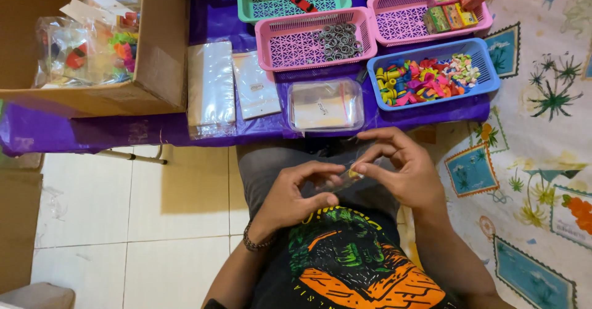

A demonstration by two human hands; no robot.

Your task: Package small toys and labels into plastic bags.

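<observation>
Both hands pinch a small clear packet [343,179], its long axis running from eight o'clock at the left hand [296,195] to two o'clock at the right hand [398,167].

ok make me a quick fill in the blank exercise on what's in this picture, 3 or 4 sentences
1. Both hands, left hand and right hand, pinch a small clear ____ over the lap.
2. The heap of grey rings lies in a ____ basket.
3. The mixed colourful small pieces fill the ____ basket nearest the right hand.
4. The cardboard box of packed bags stands on a ____ cloth.

Missing words: plastic bag; pink; blue; purple
</observation>
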